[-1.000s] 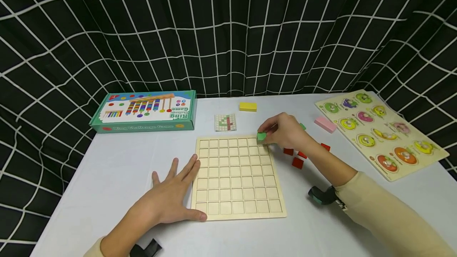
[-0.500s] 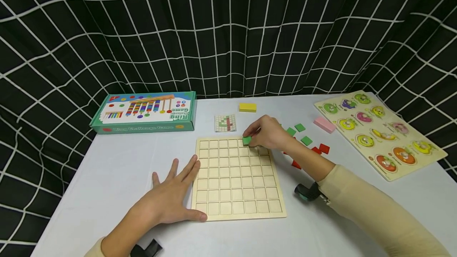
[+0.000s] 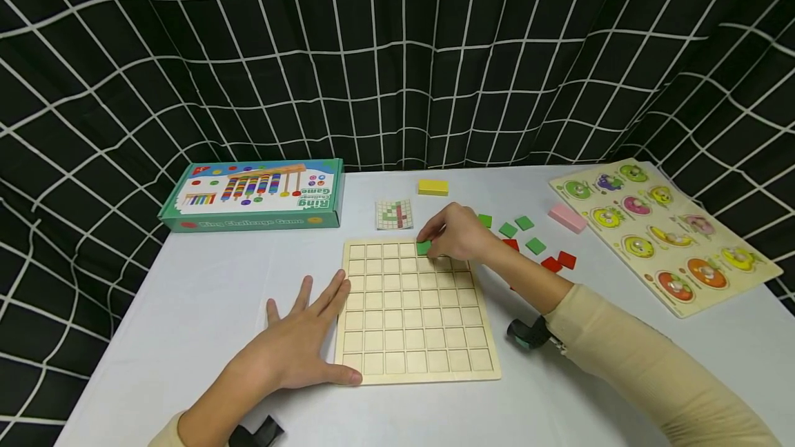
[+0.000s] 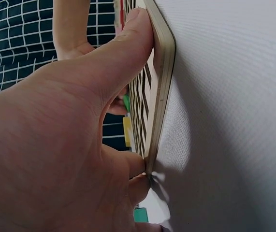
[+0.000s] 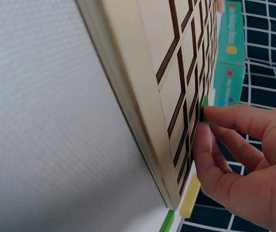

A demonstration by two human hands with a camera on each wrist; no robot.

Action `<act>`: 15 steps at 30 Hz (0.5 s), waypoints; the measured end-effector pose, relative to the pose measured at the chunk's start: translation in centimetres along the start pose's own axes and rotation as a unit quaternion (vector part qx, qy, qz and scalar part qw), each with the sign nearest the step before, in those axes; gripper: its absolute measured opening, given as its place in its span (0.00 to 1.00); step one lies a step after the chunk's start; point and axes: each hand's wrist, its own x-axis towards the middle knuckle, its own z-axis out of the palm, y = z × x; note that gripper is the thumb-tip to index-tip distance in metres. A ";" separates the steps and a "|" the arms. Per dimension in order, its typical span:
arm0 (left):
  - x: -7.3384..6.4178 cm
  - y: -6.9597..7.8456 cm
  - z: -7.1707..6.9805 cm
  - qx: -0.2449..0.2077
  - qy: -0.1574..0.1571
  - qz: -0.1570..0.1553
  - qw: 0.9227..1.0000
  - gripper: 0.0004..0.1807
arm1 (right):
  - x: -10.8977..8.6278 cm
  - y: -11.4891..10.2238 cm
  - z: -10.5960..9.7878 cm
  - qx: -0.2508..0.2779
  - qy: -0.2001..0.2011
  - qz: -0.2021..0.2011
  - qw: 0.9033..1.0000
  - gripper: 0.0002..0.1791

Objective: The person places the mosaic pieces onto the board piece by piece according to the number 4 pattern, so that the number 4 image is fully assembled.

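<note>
White table (image 3: 205, 295): right hand (image 3: 458, 232), pinching green tile (image 3: 424, 248), has shifted left from back-right corner of wooden board (image 3: 414, 320) to mid back row; placement seems under way, seating unclear. Left hand (image 3: 304, 341) lies spread, touching board's left edge

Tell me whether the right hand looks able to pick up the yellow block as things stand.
Probably not now: the right hand pinches a green tile at the far row of the board. Otherwise likely yes: the yellow block lies just beyond, nothing visibly between.
</note>
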 end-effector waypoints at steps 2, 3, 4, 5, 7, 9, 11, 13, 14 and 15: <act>0.0 0.0 0.0 0.000 0.000 -0.001 1.000 0.76 | 0.0 0.0 0.1 -0.001 0.001 -0.001 1.000 0.14; 0.0 0.0 0.0 0.000 0.000 -0.001 1.000 0.76 | 0.0 0.0 0.1 -0.002 0.001 -0.004 1.000 0.14; 0.0 0.1 0.0 -0.001 0.000 -0.002 1.000 0.76 | 0.0 0.0 0.1 -0.004 0.001 -0.006 1.000 0.13; 0.0 0.1 0.0 -0.002 0.000 -0.002 1.000 0.76 | 0.0 0.0 0.1 -0.006 0.001 -0.008 1.000 0.13; -0.1 0.1 0.0 -0.002 0.001 -0.001 1.000 0.76 | -0.1 -0.1 0.2 -0.009 0.001 -0.009 1.000 0.13; -0.1 0.1 0.0 -0.003 0.002 -0.001 1.000 0.75 | -0.1 -0.1 0.2 -0.010 0.001 -0.011 1.000 0.13; -0.1 0.1 0.0 -0.004 0.001 0.000 1.000 0.75 | -0.1 -0.1 0.2 -0.010 0.001 -0.012 1.000 0.13; -0.1 0.1 0.0 -0.003 0.001 0.000 1.000 0.75 | -0.1 0.0 0.2 -0.010 0.001 -0.014 1.000 0.13; -0.1 0.1 0.0 -0.003 0.001 -0.001 1.000 0.75 | -0.1 0.1 0.2 -0.010 0.001 -0.016 1.000 0.13; 0.0 0.1 0.0 -0.003 0.000 -0.001 1.000 0.75 | -0.1 0.1 0.2 -0.011 0.001 -0.018 1.000 0.13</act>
